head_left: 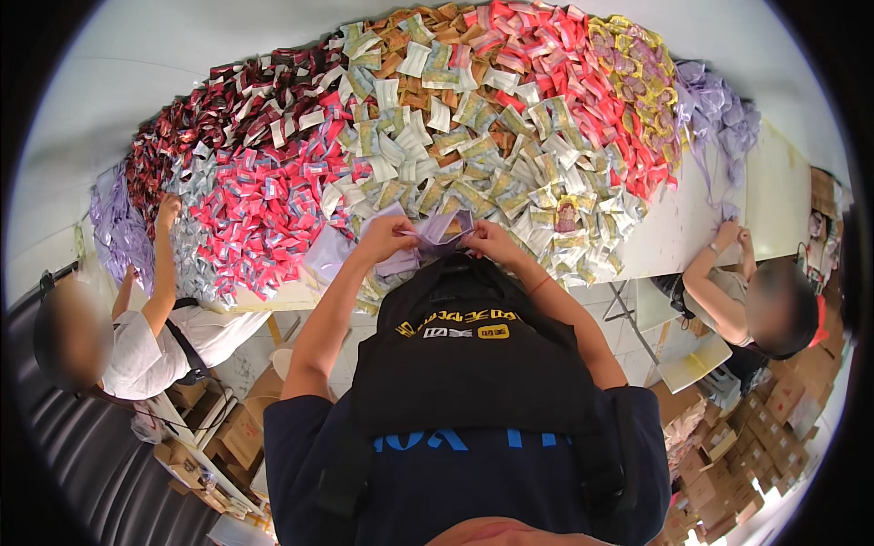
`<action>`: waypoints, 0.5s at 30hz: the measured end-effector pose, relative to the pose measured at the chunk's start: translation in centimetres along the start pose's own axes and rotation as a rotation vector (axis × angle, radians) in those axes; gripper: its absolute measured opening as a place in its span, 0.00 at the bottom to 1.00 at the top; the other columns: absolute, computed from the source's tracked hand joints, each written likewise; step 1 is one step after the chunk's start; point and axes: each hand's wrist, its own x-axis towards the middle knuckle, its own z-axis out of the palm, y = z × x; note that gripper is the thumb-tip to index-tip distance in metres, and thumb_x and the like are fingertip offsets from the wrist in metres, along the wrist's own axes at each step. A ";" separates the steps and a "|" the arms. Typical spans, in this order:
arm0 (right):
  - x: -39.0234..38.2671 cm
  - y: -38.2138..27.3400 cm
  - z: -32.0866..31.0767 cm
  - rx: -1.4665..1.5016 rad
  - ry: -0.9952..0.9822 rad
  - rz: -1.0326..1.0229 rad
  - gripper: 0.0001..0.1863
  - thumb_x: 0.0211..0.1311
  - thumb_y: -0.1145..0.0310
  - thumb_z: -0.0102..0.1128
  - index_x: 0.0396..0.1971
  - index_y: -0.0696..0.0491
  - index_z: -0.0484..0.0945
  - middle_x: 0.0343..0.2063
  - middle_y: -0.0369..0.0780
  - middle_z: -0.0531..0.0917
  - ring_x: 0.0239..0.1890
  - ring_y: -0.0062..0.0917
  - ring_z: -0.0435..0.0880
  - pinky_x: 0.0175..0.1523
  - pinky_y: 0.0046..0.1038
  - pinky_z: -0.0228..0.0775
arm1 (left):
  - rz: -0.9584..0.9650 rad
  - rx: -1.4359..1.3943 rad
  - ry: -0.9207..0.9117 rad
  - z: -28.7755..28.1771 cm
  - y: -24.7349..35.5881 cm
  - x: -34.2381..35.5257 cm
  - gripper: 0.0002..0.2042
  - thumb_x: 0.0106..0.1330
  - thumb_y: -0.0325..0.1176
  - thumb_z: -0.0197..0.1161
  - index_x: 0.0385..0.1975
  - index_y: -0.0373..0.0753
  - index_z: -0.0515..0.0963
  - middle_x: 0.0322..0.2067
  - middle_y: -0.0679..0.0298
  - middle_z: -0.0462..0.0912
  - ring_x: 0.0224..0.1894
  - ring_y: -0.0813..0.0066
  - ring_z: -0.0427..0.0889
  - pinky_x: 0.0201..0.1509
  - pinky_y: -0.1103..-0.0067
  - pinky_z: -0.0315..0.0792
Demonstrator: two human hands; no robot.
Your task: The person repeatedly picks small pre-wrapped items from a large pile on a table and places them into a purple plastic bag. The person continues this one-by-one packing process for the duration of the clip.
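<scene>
Close in front of my body, a lilac bag is spread at its mouth, with some pale and brownish small packets showing inside. My left hand pinches the bag's left edge. On the opposite edge, my right hand grips it with bent fingers. More flat lilac bags lie on the table beside my left wrist. Just beyond both hands spreads a heap of white and green-gold packets.
Pink packets, dark red packets, coral packets and yellow packets cover the white table. Lilac bags pile at the right. A person works at left, another at right. Cardboard boxes stand behind.
</scene>
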 end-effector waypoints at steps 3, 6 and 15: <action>-0.1 -0.9 0.4 -0.168 0.079 -0.116 0.16 0.53 0.64 0.62 0.35 0.60 0.72 0.15 0.34 0.75 0.17 0.17 0.73 0.22 0.19 0.63 | -0.044 -0.095 0.058 -0.5 -0.2 0.0 0.08 0.57 0.30 0.63 0.32 0.33 0.78 0.26 0.63 0.81 0.26 0.80 0.80 0.31 0.84 0.74; 1.0 -0.7 0.6 -0.454 0.218 -0.266 0.14 0.53 0.63 0.63 0.28 0.60 0.74 0.13 0.34 0.75 0.15 0.16 0.72 0.20 0.19 0.60 | -0.001 -0.001 0.216 -0.5 0.4 0.3 0.08 0.60 0.30 0.61 0.34 0.32 0.78 0.27 0.63 0.81 0.27 0.79 0.80 0.30 0.84 0.75; 3.7 0.6 -1.6 -0.160 0.018 0.006 0.12 0.53 0.64 0.64 0.21 0.57 0.77 0.20 0.35 0.80 0.22 0.15 0.77 0.27 0.19 0.70 | -0.188 -0.330 0.305 -0.9 0.5 0.9 0.10 0.61 0.36 0.60 0.34 0.36 0.79 0.24 0.68 0.79 0.23 0.83 0.76 0.27 0.85 0.74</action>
